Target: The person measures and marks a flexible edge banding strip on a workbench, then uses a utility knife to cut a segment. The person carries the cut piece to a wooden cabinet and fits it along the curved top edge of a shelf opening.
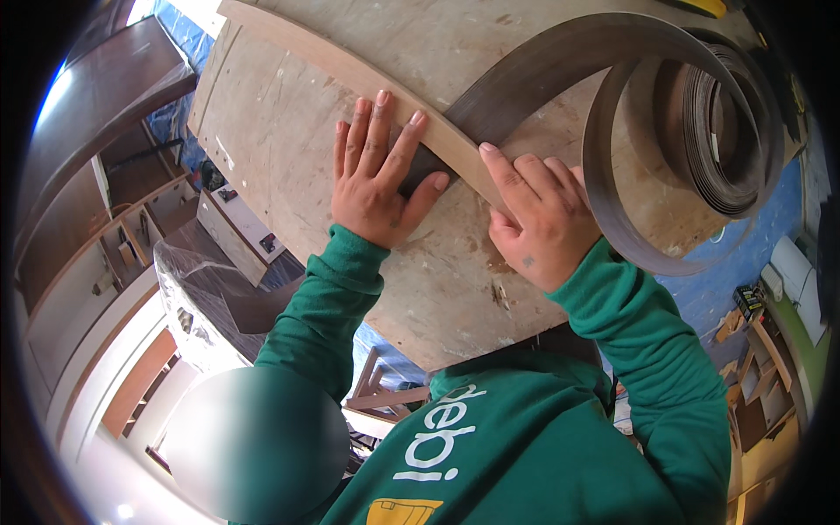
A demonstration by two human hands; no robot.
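A long light-brown wooden strip point(337, 70) runs diagonally across the worn wooden tabletop point(289, 114). Its near end disappears under my right hand. My left hand point(376, 179) lies flat with fingers spread, fingertips on the strip and thumb stretched toward its near end. With the index finger along the strip, the thumb at its edge and the other fingers curled, my right hand point(542, 219) grips near that end. A dark brown edge-banding strip point(525, 83) passes beneath the wooden strip, crossing it between my hands. From there it loops right into a loose coil point(726, 131).
At the top right lies a yellow-handled tool point(704, 7), partly cut off. Left of the table are plastic-wrapped furniture point(197, 306) and open wooden cabinet parts point(122, 245). Blue sheeting point(770, 236) covers the floor, with wood offcuts point(770, 359) at the right.
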